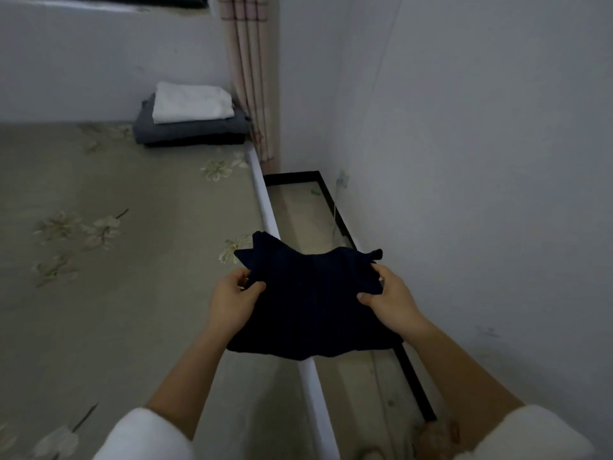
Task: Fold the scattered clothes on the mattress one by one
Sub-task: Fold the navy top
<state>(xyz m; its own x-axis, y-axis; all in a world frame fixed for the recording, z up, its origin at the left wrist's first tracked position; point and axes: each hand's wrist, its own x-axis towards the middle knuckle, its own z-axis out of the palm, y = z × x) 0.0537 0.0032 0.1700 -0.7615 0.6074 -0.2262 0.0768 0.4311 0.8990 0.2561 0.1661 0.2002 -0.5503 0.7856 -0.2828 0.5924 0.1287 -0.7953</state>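
The person is holding a dark folded garment [311, 300] in the air over the right edge of the mattress [132, 260], so that part of it is hanging above the flowered cover and part above the gap beside it. The left hand [232, 300] is gripping the garment's left side, with the thumb lying on top and the other fingers curled underneath, clamped on the cloth. The right hand [391, 300] is gripping the right side the same way, thumb on top and fingers closed round the edge. Two corners of the cloth are sticking up at the far side, away from the person. White sleeves [142, 436] are covering both forearms near the elbows.

At the far right corner of the mattress a stack of folded clothes is sitting: a white piece [192, 102] is lying on a grey piece [189, 131], with something darker under that. Just beyond that corner a striped curtain [252, 78] is hanging. Along the mattress's right side a black frame [331, 204] is running beside the pale wall [464, 161].
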